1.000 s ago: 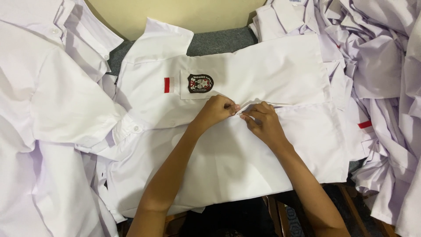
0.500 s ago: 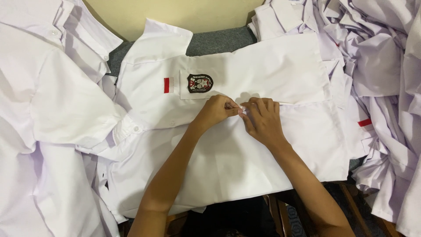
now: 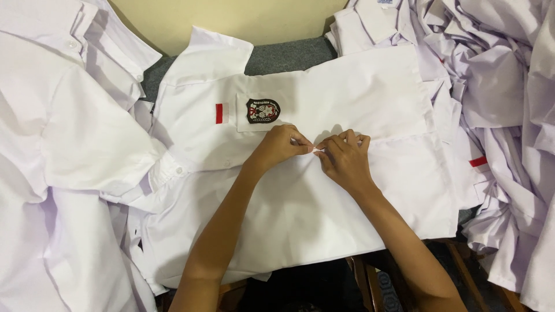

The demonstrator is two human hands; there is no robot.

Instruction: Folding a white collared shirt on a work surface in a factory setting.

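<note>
A white short-sleeved shirt [image 3: 324,208] lies spread flat in front of me, its front opening running sideways across the middle. A dark shield-shaped badge [image 3: 262,110] and a small red-and-white patch [image 3: 222,113] sit on its chest pocket. My left hand [image 3: 278,147] and my right hand [image 3: 346,159] meet fingertip to fingertip at the front opening. Both pinch the shirt's front edge between thumb and fingers. A tiny pale spot shows between the fingertips; I cannot tell whether it is a button.
A pile of folded white shirts [image 3: 63,144] fills the left side. A rumpled heap of white shirts [image 3: 503,86] covers the right side. Grey cloth [image 3: 289,56] and a pale wall [image 3: 243,20] lie beyond the shirt. Dark wooden furniture [image 3: 370,283] shows below the near edge.
My right hand has slid left along the shirt's front edge until its fingertips meet my left hand. The left hand has stayed nearly still.
</note>
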